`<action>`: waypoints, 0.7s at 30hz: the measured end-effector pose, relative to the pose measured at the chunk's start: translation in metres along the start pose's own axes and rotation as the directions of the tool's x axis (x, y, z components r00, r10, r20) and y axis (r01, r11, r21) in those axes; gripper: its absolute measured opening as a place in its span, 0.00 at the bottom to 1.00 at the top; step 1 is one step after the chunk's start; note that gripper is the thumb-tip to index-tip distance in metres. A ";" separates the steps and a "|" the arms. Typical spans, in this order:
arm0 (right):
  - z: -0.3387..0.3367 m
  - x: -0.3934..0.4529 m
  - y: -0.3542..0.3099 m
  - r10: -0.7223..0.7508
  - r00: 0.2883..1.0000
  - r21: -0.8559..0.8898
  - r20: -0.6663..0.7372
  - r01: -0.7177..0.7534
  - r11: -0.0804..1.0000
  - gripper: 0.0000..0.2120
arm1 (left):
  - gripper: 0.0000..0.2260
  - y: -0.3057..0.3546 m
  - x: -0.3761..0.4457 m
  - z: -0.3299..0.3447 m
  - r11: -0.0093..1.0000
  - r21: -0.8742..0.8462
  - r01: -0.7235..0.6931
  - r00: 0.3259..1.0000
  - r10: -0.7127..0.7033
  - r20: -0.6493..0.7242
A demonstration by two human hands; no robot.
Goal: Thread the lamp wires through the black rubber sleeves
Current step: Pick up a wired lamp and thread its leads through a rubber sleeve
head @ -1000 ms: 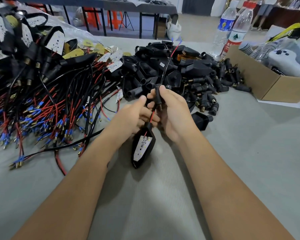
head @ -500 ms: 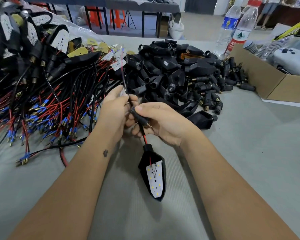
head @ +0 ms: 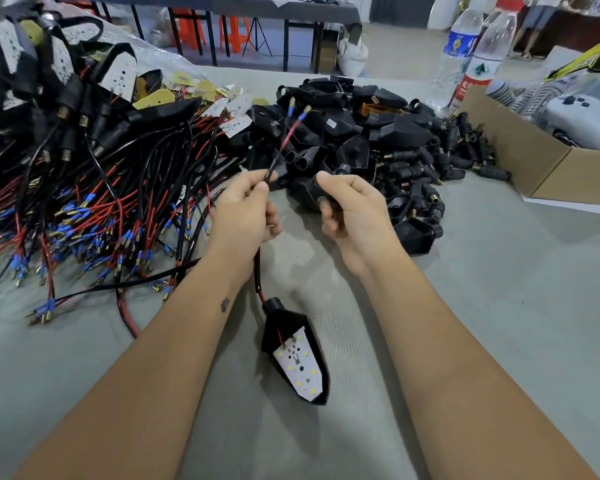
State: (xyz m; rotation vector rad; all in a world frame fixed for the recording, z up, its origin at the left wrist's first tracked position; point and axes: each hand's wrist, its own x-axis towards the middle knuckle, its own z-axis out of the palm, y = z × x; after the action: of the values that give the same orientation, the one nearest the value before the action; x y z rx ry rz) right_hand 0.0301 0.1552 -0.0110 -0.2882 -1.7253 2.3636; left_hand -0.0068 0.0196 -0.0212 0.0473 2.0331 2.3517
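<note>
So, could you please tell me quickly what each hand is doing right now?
Left hand: closed, pinching the lamp wires.
Right hand: fingers curled around a black rubber sleeve, mostly hidden.

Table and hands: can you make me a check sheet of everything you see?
Surface: grey table.
Job's things: lamp housing lying on table; its wires run up through left hand.
Clutter: wired lamps heap, black housings pile, cardboard box, two water bottles.
Grippers: left hand pinches wires; right hand grips a black part.
Cables: red and black, blue-tipped.
Surroundings: tables, orange stools.
</note>
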 end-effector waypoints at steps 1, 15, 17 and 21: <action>-0.001 0.001 -0.001 -0.001 1.000 0.040 -0.012 0.002 0.999 0.11 | 0.12 -0.001 0.000 0.002 0.999 0.038 0.007 1.000 -0.008 0.003; 0.005 -0.006 -0.005 -0.150 0.984 0.126 0.101 0.137 0.983 0.04 | 0.07 0.002 -0.013 0.006 0.973 0.186 -0.139 0.975 0.101 0.200; 0.004 -0.005 -0.006 -0.157 0.985 0.146 0.074 0.145 0.979 0.03 | 0.07 0.002 -0.015 0.007 0.967 0.216 -0.132 0.968 0.079 0.239; 0.000 -0.002 -0.006 -0.158 0.987 0.245 -0.015 0.157 0.957 0.04 | 0.08 0.003 -0.018 0.008 0.950 0.270 -0.157 0.950 0.070 0.306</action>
State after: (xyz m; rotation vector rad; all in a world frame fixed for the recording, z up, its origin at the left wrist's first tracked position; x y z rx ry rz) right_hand 0.0319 0.1565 -0.0055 -0.1020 -1.3796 2.4258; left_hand 0.0116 0.0260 -0.0169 0.5036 2.2506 1.9326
